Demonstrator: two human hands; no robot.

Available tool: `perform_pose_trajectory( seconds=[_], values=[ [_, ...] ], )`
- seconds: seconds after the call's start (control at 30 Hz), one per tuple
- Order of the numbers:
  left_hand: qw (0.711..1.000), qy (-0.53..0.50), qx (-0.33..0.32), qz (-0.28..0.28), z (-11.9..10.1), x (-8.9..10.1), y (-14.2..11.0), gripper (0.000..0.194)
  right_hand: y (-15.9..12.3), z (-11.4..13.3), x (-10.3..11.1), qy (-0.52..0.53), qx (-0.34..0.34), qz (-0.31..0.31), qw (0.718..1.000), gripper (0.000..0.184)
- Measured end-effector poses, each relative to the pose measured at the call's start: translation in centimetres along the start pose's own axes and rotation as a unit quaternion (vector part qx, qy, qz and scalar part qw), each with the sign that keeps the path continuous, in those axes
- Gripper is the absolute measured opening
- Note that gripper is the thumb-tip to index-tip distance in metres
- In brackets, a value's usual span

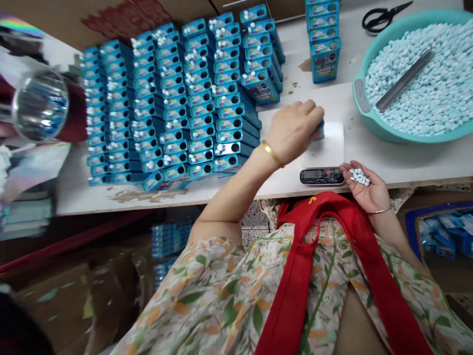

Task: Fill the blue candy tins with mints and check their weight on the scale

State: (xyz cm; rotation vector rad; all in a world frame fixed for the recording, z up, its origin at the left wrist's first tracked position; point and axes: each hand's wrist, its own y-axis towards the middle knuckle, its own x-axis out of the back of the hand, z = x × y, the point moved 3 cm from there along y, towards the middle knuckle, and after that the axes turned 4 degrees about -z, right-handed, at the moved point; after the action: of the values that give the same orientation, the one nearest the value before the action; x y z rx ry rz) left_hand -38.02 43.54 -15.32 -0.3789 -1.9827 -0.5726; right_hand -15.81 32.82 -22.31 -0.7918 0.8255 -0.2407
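My left hand (293,132) reaches over a white digital scale (330,150), its fingers closed round a small blue candy box (320,131). Most of that box is hidden behind the fingers. Beside the scale's black display, my right hand (371,195) is palm up and cupped around a small heap of pale blue candies (359,176). Left of my hands stand many rows of blue candy boxes (199,98), their round holes facing up. White candies lie on the tops of many of them.
At the right, a turquoise basin (360,106) full of pale candies holds a grey trough-shaped scoop (404,81). Black scissors (382,18) lie behind it. More blue boxes (324,56) stand in a column at the back. A shiny metal vessel (40,104) is at far left.
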Motion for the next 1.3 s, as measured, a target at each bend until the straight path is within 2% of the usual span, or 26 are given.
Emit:
perform_pose_trajectory(
  seconds=[0.07,0.17,0.23,0.3,0.4,0.5,0.6,0.7,0.83,0.97,1.1,1.17,1.23,1.3],
  values=[
    [1.0,-0.011,-0.006,0.007,-1.6,-2.0,0.5,0.019,-0.2,-0.1,0.1,-0.001,0.001,0.005,1.0,0.018],
    [0.999,-0.041,0.014,-0.02,-1.8,-4.3,1.4,0.02,-0.5,-0.2,0.1,-0.003,-0.001,0.011,1.0,0.017],
    [0.998,-0.05,0.023,-0.032,-1.8,-4.4,1.6,0.024,-0.8,-0.3,0.1,-0.001,-0.006,0.014,1.0,0.017],
    [0.998,-0.047,0.02,-0.037,-2.7,-3.7,1.1,0.028,-1.1,-0.3,0.1,0.006,-0.018,0.012,1.0,0.019],
    [0.999,-0.031,-0.029,0.016,-6.0,-3.5,-1.0,0.025,-1.3,-0.5,0.0,0.022,-0.037,-0.007,0.999,0.024],
    [0.992,-0.027,-0.081,0.089,-9.8,-5.6,-3.5,0.025,-1.5,-1.0,0.0,0.031,-0.048,-0.031,0.998,0.029],
    [0.993,-0.042,-0.056,0.096,-11.7,-8.2,-4.9,0.029,-1.6,-1.3,0.3,0.011,-0.048,-0.029,0.998,0.028],
    [0.995,-0.058,-0.033,0.075,-12.3,-9.5,-5.0,0.028,-1.8,-1.3,0.8,-0.008,-0.03,-0.036,0.999,0.028],
    [0.996,-0.059,-0.018,0.058,-12.6,-9.8,-4.7,0.027,-1.7,-0.9,1.2,0.007,-0.015,-0.08,0.997,0.035],
    [0.995,-0.069,0.006,0.073,-12.8,-9.8,-4.4,0.027,-1.3,-0.8,1.4,0.022,0.003,-0.099,0.995,0.034],
    [0.991,-0.07,-0.021,0.109,-13.0,-10.2,-4.0,0.031,-0.9,-0.8,1.8,0.01,0.011,-0.079,0.997,0.031],
    [0.991,-0.072,-0.036,0.11,-12.9,-10.2,-4.0,0.032,-0.8,-0.8,1.9,0.012,0.016,-0.071,0.997,0.028],
    [0.991,-0.092,-0.066,0.074,-12.6,-9.6,-4.3,0.03,-0.8,-0.8,1.8,0.016,0.012,-0.064,0.998,0.025],
    [0.986,-0.127,-0.105,-0.024,-11.7,-8.1,-4.9,0.027,-0.9,-1.0,1.4,0.02,-0.005,-0.052,0.998,0.022]
  ],
)
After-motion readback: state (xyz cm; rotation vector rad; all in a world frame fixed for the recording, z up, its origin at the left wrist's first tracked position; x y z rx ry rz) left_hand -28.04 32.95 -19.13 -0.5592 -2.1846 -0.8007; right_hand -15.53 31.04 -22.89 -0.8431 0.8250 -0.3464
